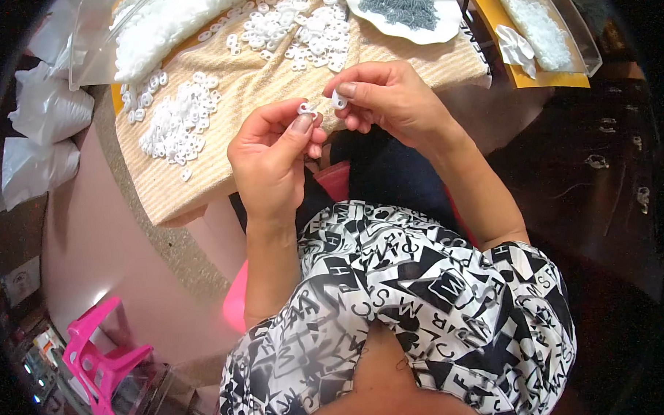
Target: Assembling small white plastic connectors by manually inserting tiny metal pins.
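Note:
My left hand [273,147] pinches a small white plastic piece with holes [306,109] between thumb and fingers. Close beside it, my right hand [390,96] grips another small white piece [338,102] by its edge. The two pieces are a little apart, above the near edge of a cream striped towel [247,90]. On the towel, a loose pile of similar white pieces [176,129] lies left of my hands, and another pile [324,36] lies beyond them. A scalloped white plate [448,26] at the back holds many small grey parts [397,6], perhaps springs.
Clear tubs of white parts stand at the back left [85,59] and back right [591,48], with a crumpled white scrap [515,49] by the right one. White plastic bags [47,108] are at far left; a pink stool [103,358] stands lower left. Dark furniture [587,191] fills the right.

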`<state>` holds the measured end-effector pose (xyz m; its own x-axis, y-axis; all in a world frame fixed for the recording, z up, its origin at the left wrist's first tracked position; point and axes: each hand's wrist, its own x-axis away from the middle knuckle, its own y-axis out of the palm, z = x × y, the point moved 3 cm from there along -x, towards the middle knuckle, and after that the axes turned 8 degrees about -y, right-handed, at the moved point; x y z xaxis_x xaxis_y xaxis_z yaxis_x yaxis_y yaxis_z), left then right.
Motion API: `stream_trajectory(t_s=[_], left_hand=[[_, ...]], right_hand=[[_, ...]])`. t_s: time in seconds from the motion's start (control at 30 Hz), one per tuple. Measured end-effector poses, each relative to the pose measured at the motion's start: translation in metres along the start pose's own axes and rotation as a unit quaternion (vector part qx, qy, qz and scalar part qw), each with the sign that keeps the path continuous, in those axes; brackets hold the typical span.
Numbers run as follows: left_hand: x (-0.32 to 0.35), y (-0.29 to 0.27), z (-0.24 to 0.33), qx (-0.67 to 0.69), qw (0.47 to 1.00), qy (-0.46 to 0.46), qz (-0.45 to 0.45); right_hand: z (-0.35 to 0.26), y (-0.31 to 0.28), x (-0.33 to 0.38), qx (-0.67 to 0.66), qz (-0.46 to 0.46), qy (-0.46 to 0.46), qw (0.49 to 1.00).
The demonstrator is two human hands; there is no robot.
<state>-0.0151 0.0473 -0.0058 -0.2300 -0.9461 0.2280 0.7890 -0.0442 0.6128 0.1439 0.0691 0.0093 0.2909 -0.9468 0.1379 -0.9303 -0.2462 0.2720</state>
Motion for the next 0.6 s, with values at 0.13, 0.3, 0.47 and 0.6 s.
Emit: stream_trajectory(t_s=[0.13, 0.3, 0.47, 0.6], left_hand=[[0.002, 0.002, 0.000, -0.008, 1.000, -0.003, 0.007], [0.002, 0.002, -0.001, -0.002, 1.000, 0.001, 0.001], [0.004, 0.007, 0.001, 0.030, 1.000, -0.010, 0.002], [0.004, 0.009, 0.002, 0.025, 1.000, -0.013, 0.001]], right_hand=[[-0.002, 0.002, 0.002, 0.049, -0.018, -0.055, 0.997], [-0.009, 0.004, 0.006, 0.048, -0.044, -0.063, 0.996], [-0.011, 0.007, 0.007, -0.004, -0.069, -0.060, 0.996], [-0.009, 0.007, 0.008, -0.009, -0.068, -0.053, 0.996]])
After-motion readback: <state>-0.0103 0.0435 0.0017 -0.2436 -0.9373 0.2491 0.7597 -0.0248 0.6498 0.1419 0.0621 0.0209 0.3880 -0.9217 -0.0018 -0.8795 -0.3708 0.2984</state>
